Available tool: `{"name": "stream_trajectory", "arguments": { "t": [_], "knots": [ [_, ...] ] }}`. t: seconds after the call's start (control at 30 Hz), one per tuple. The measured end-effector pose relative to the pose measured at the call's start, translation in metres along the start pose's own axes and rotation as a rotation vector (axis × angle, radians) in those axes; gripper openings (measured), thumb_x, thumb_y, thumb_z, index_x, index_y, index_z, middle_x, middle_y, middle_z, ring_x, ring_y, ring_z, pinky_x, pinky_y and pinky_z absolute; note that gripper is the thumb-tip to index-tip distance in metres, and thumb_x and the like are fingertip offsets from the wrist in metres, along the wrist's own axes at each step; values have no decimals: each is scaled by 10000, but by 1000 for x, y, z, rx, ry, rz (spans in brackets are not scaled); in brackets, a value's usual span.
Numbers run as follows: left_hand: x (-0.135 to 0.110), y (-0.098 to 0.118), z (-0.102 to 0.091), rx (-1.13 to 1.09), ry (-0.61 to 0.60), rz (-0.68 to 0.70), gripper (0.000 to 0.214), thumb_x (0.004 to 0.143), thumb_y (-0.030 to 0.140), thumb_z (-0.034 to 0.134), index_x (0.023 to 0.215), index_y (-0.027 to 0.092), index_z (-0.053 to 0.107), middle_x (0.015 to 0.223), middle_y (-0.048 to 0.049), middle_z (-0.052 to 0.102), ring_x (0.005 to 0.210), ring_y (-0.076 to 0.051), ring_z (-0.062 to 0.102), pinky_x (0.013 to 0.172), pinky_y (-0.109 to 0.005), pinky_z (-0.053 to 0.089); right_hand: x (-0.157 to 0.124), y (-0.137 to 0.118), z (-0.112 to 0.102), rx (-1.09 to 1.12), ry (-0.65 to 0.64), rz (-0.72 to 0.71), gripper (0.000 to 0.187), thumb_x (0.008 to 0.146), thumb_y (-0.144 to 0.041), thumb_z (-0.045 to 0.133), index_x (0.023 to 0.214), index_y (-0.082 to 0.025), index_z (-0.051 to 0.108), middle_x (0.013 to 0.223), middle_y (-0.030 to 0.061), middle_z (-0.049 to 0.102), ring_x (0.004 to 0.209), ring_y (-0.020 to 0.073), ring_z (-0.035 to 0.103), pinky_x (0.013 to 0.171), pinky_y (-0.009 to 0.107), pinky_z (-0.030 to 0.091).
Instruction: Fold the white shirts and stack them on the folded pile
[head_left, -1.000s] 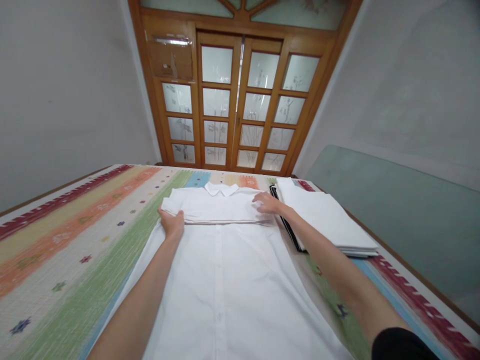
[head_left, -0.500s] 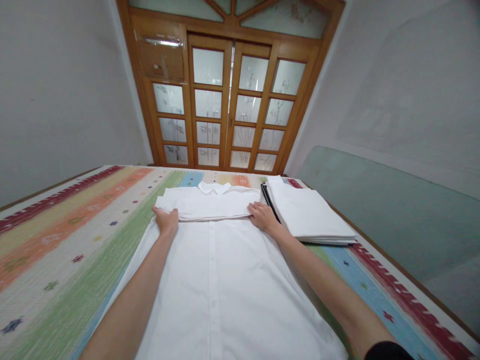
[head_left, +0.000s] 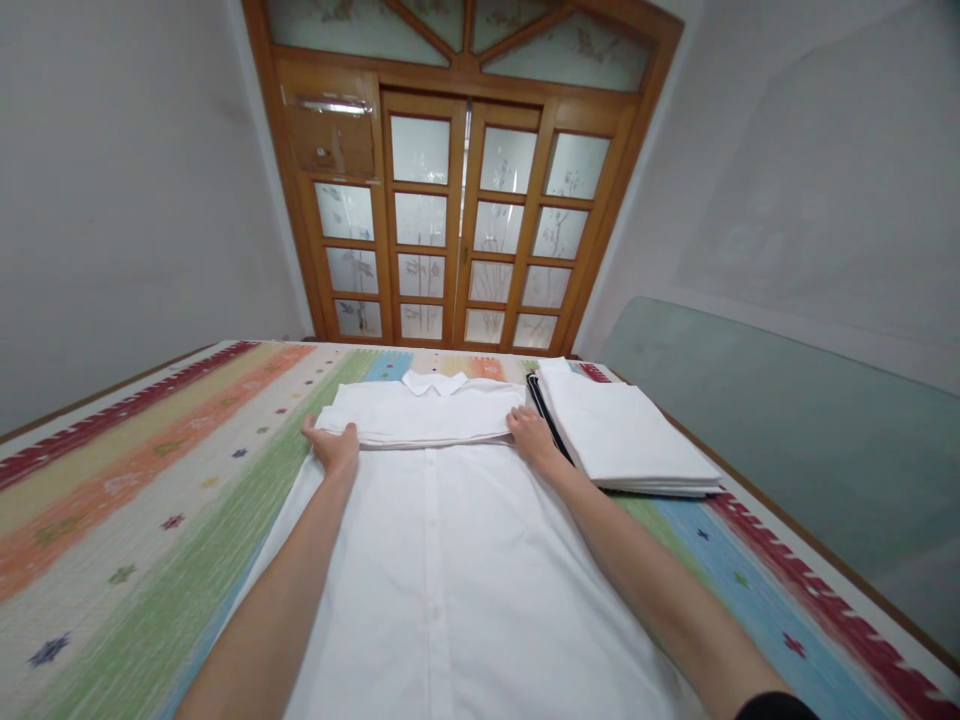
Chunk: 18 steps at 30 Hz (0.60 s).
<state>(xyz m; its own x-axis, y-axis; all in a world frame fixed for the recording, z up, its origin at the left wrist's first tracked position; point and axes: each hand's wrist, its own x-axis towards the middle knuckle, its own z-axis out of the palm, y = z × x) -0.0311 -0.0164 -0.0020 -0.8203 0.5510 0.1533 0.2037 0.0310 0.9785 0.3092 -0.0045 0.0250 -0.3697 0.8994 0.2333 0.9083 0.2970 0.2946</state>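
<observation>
Left hand (head_left: 334,447) and right hand (head_left: 531,437) pinch the shirt (head_left: 420,418) at fold edges; striped cloth (head_left: 187,540) spreads leftward; stack (head_left: 630,432) crowds right.

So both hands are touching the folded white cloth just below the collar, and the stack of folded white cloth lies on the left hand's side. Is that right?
Not quite: the head view shows the stack on the right hand's side. Both hands, the left hand included, do touch the folded white cloth just below the collar.
</observation>
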Motion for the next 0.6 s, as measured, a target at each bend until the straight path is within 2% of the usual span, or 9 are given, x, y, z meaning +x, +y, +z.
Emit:
{"name": "stream_trajectory", "arguments": {
  "t": [0.1, 0.23, 0.4, 0.5, 0.6],
  "knots": [
    [1, 1, -2, 11, 19, -14, 832, 649, 109, 695, 1385, 125, 308, 1236, -190, 600, 1106, -280, 637, 999, -408, 477, 1, -1, 0, 2, 7, 47, 344, 902, -9, 377, 1063, -63, 676, 1130, 197, 657, 1102, 276, 572, 951, 360, 437],
    [2, 2, -5, 36, 7, -9, 780, 642, 115, 721, 1344, 150, 382, 1154, -157, 641, 1066, -283, 651, 991, -420, 477, 2, -3, 3, 22, 9, 156, 346, 901, -5, 386, 1060, -84, 684, 1118, 197, 664, 1093, 250, 600, 907, 326, 463],
    [4, 4, -6, 63, -24, 2, 628, 657, 116, 720, 1239, 170, 489, 1079, -131, 669, 999, -278, 668, 951, -421, 496, 2, -3, 6, 53, -28, 326, 284, 891, -54, 444, 1002, -67, 704, 968, 208, 698, 909, 254, 681, 755, 309, 507],
    [4, 5, -6, 73, -31, 15, 625, 671, 128, 713, 1252, 179, 488, 1066, -124, 670, 996, -278, 665, 945, -423, 495, 2, 0, 4, 64, -29, 318, 249, 878, -78, 485, 984, -76, 710, 996, 213, 700, 1007, 268, 662, 800, 307, 502],
    [3, 6, -8, 77, -35, 25, 653, 679, 142, 708, 1286, 183, 471, 1042, -116, 668, 993, -279, 661, 945, -427, 491, 1, 2, 4, 68, -28, 306, 291, 902, -60, 437, 1041, -77, 692, 1008, 218, 701, 1053, 261, 649, 833, 312, 495]
  ]
}}
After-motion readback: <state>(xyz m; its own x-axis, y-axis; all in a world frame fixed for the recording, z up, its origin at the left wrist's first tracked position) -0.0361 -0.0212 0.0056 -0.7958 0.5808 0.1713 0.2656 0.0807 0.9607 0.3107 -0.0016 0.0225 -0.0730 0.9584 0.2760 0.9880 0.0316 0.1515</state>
